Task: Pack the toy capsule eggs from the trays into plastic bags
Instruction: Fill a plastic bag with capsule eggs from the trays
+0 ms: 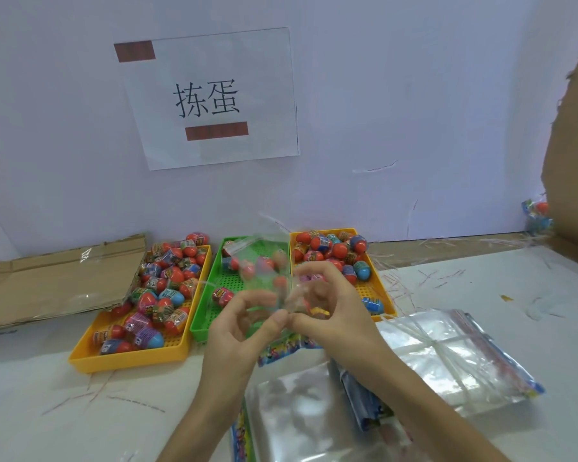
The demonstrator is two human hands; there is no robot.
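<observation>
Your left hand [237,325] and right hand [331,305] each pinch the lower edge of a clear bag [264,258], held upright over the green tray [201,315]. Bag prep step, I'd say; the eggs [167,281] sit in the yellow trays [90,358] either side. Next you need the mouth spread and one hand freed.

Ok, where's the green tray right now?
The green tray sits centre of the head view by the wall, between the left yellow tray and the right yellow tray, partly behind the clear bag.
</observation>
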